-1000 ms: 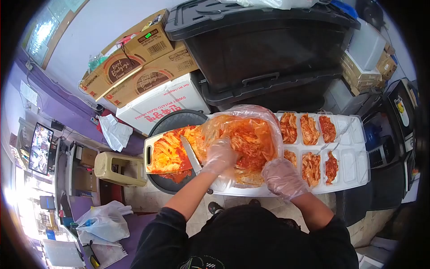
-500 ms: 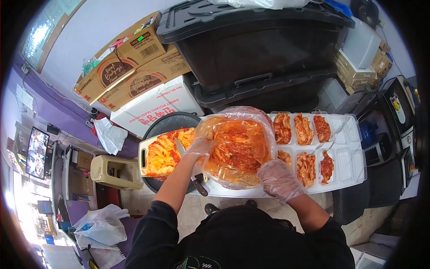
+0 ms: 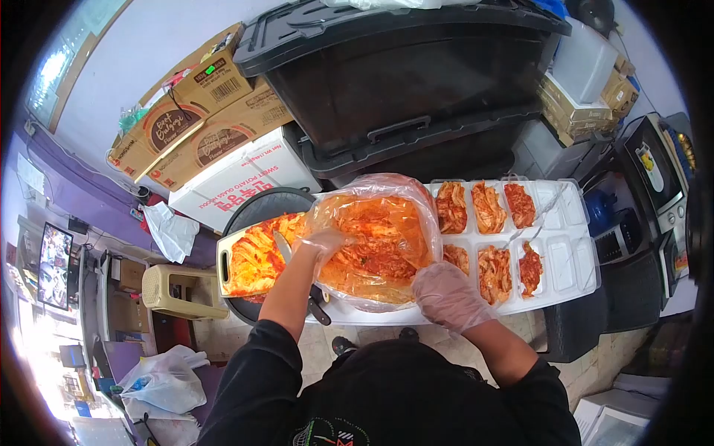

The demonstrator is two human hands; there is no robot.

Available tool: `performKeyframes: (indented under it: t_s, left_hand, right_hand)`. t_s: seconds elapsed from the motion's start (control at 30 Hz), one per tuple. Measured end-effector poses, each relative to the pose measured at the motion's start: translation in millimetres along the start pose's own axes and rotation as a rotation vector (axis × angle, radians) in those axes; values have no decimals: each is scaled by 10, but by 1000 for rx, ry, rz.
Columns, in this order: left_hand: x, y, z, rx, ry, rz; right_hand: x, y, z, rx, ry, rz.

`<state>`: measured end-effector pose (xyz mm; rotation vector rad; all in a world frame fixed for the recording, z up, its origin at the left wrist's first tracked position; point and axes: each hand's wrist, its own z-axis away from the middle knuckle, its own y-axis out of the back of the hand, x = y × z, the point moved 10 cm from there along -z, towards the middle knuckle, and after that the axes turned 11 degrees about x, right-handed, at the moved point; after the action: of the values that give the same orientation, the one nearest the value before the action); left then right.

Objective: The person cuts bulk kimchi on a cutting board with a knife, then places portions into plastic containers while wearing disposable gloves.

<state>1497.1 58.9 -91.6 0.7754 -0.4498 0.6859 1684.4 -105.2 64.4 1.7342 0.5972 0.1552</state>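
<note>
A large clear plastic bag (image 3: pixel 428 215) of kimchi (image 3: pixel 379 238) sits mid-table, its mouth spread wide. My left hand (image 3: pixel 325 244), in a thin clear glove, holds the bag's left side; plastic partly obscures its fingertips. My gloved right hand (image 3: pixel 450 296) is closed on the bag's lower right edge. Left of the bag, a cutting board (image 3: pixel 225 273) carries more red-orange kimchi (image 3: pixel 260 256). A knife (image 3: pixel 320 312) lies there, partly hidden under my left forearm. To the right, white compartment trays (image 3: pixel 561 256) contain kimchi portions (image 3: pixel 494 273) in several compartments.
Beneath the cutting board is a round dark basin (image 3: pixel 249 212). Black storage bins (image 3: pixel 401 89) are stacked behind the table, beside cardboard boxes (image 3: pixel 201 126) and a white noodle box (image 3: pixel 245 178). A beige stool (image 3: pixel 175 290) stands at left; a microwave (image 3: pixel 654 163) is at right.
The view has shifted, so the table and bins appear farther left. Both hands remain at the bag, whose opening and kimchi have changed shape slightly.
</note>
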Motion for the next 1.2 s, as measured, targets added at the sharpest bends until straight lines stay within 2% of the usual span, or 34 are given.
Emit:
performKeyframes:
  t_s: [0.03, 0.1, 0.13, 0.2, 0.23, 0.3, 0.43, 0.53, 0.6, 0.73, 0.8, 0.97, 1.03, 1.13, 1.2]
  left_hand:
    - [60, 38, -2, 3, -3, -2]
    - [379, -164, 119, -159, -523, -925]
    - [446, -165, 244, -155, -524, -924]
    - [587, -246, 565, -103, -710, -1189]
    - [557, -276, 632, -98, -707, -1188]
    - [522, 186, 633, 258, -301, -306]
    - [569, 172, 829, 201, -315, -340]
    - [469, 103, 848, 189, -423, -379]
    - [565, 48, 964, 167, -592, -353]
    - [557, -13, 993, 77, -495, -278]
    - [532, 11, 943, 130, -424, -297]
    - [528, 0, 905, 202, -466, -259]
    - [628, 9, 1001, 213, -512, -251]
    - [762, 92, 1132, 270, -512, -315]
    - [1011, 198, 1286, 410, -708, -382]
  right_hand:
    - [8, -24, -1, -25, -4, 26]
    - [12, -15, -2, -15, -2, 34]
    - [16, -8, -5, -7, 1, 42]
    - [34, -4, 4, 30, 24, 29]
    - [28, 23, 4, 65, 44, 13]
    - [16, 65, -14, 71, 61, 0]
    - [5, 44, -13, 82, 66, 4]
    - [18, 11, -11, 79, 70, -39]
    - [25, 23, -14, 88, 54, -51]
    - [13, -20, 3, 99, 96, 7]
    - [40, -105, 23, 103, 84, 19]
    - [-39, 100, -18, 132, 116, 30]
    - [33, 28, -37, 7, 23, 48]
    - [45, 45, -22, -9, 33, 88]
    - [56, 93, 5, 66, 47, 56]
